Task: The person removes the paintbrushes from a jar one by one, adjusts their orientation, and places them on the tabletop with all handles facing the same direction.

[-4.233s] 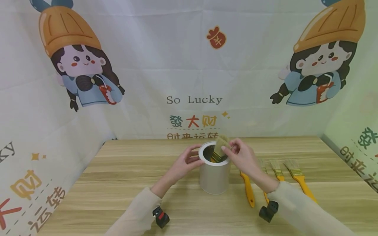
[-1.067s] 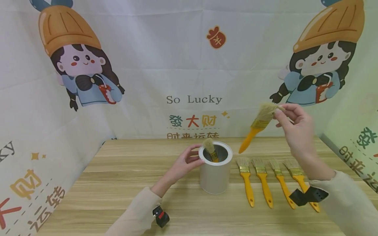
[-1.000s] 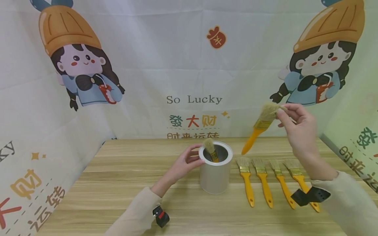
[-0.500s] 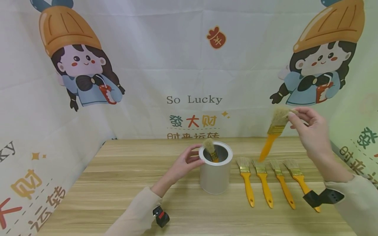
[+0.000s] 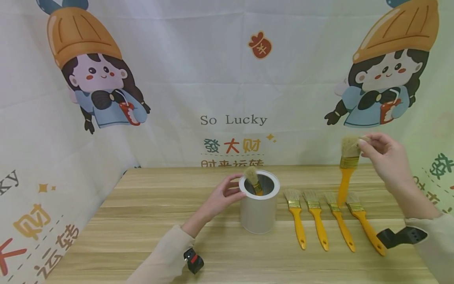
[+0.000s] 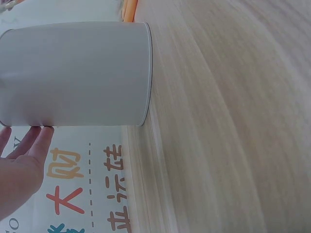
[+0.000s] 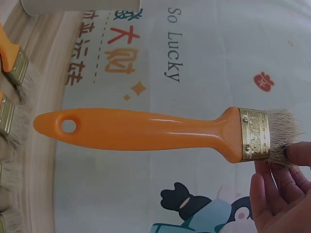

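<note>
In the head view, my right hand (image 5: 386, 157) pinches a paintbrush (image 5: 347, 177) by its bristles. The brush hangs upright, orange handle down, above the row of brushes on the table; its brass-coloured ferrule and handle hole show in the right wrist view (image 7: 146, 128). My left hand (image 5: 220, 195) holds the light-grey can (image 5: 258, 215) near its rim from the left. Fingertips touch the can's side in the left wrist view (image 6: 77, 75). Another paintbrush (image 5: 252, 179) stands in the can, bristles up and leaning left; its lower handle is hidden.
Several paintbrushes lie side by side right of the can, bristles toward the back, among them the nearest brush (image 5: 296, 221) and the far-right brush (image 5: 367, 227). A wood-grain table (image 5: 149, 221) bears everything. A printed white cloth (image 5: 177, 79) hangs behind.
My right hand had the brush at the can's mouth earlier; it lifted it out and carried it rightward, then lower, while the handle swung to vertical. The left hand stays on the can.
</note>
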The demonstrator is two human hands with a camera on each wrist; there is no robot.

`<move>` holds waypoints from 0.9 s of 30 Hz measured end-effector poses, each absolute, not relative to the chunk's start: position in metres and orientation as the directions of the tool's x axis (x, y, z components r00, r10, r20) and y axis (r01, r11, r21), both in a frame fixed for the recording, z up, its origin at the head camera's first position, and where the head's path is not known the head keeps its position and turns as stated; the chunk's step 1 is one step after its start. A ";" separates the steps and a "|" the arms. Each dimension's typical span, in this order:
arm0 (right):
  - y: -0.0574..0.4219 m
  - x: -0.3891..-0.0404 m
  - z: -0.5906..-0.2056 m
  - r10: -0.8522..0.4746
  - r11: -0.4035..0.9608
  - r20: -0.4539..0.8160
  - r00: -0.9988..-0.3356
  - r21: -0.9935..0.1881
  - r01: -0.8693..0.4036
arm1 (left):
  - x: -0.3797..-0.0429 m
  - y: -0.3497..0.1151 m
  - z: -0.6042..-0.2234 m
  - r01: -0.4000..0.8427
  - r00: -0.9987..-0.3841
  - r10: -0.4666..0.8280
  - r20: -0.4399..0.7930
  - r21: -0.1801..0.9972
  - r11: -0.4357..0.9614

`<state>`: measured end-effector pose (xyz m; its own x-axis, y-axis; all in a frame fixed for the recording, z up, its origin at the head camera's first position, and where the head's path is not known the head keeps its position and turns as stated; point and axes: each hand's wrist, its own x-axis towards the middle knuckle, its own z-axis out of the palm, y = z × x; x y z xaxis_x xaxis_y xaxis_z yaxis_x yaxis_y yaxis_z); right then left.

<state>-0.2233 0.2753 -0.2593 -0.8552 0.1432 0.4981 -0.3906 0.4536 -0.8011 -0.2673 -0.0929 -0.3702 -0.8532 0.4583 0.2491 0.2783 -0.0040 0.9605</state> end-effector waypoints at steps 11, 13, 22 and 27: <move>0.307 -0.233 -0.269 0.143 0.462 0.445 -0.884 -0.820 -0.338 | -0.268 -0.093 -0.372 0.279 -0.853 0.459 0.249 0.960 -0.003; 0.312 -0.234 -0.270 0.138 0.469 0.430 -0.892 -0.822 -0.323 | -0.268 -0.093 -0.372 0.281 -0.853 0.458 0.251 0.960 -0.002; 0.334 -0.239 -0.283 0.099 0.599 0.356 -0.929 -0.767 -0.230 | -0.269 -0.093 -0.372 0.284 -0.850 0.462 0.254 0.959 -0.005; 0.362 -0.259 -0.311 0.063 0.642 0.312 -0.948 -0.740 -0.201 | -0.269 -0.093 -0.372 0.270 -0.854 0.460 0.241 0.963 -0.004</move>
<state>-0.2590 0.3621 -0.3105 -0.9479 0.0633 0.3121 -0.2009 0.6416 -0.7403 -0.2688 -0.0927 -0.3717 -0.8544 0.4602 0.2414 0.2699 -0.0041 0.9629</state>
